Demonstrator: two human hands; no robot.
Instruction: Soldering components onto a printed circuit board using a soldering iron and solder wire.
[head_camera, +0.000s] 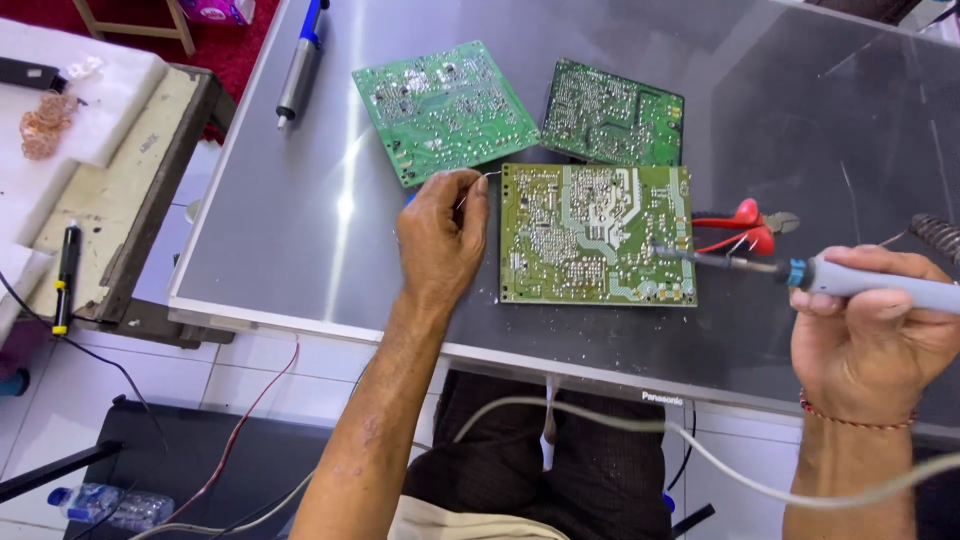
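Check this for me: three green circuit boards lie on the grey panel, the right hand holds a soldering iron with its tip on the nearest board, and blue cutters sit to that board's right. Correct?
Not quite. The cutters have red handles, not blue; the head view shows it. The rest stands: three boards on the panel, and the right hand holds the soldering iron, tip on the nearest board.

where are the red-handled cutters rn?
Head view, right side: the red-handled cutters lie on the grey table, just right of the nearest circuit board, behind the soldering iron.

Two spare green circuit boards (445, 108) (614, 113) lie at upper centre. Red-handled cutters (742, 227) rest at right. A desoldering pump (299, 66) lies upper left.
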